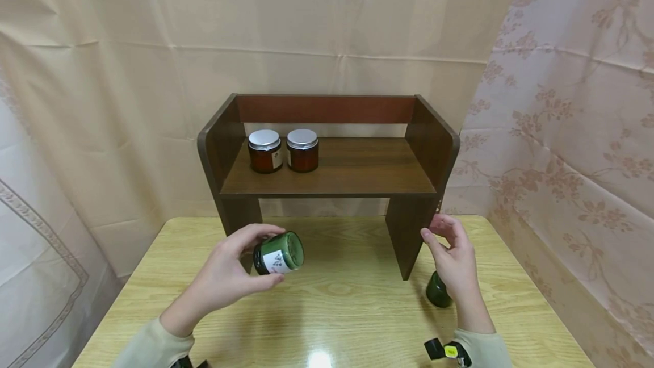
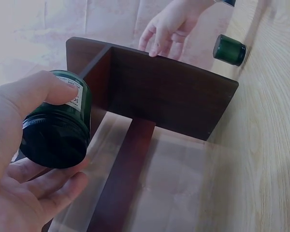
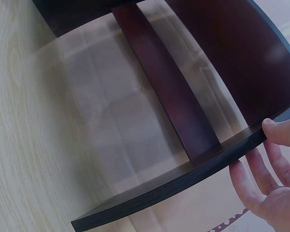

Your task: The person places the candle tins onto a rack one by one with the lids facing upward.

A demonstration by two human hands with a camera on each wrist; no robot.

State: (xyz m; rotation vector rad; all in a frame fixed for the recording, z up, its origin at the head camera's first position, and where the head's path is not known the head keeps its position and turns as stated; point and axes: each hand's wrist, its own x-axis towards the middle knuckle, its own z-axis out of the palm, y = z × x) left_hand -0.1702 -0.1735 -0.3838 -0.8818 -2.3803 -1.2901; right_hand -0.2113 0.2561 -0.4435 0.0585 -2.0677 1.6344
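My left hand (image 1: 225, 274) holds a green glass jar (image 1: 293, 250) with a white label, thumb below and fingers above in the head view. The jar is tipped over, its bottom facing right and its black lid (image 2: 53, 145) facing my wrist camera. With thumb and fingers, my right hand (image 1: 453, 257) grips the front edge of the right side panel (image 3: 174, 186) of a dark brown wooden shelf (image 1: 368, 164). Another green jar (image 1: 437, 293) stands on the table beside that panel, partly hidden by the right hand; its black end faces the tabletop.
Two amber jars (image 1: 304, 158) with silver lids stand side by side on the left of the shelf board. The shelf stands on a light wood table (image 1: 337, 300). Beige cloth (image 1: 327, 21) hangs behind, and floral cloth (image 1: 577, 129) hangs on the right.
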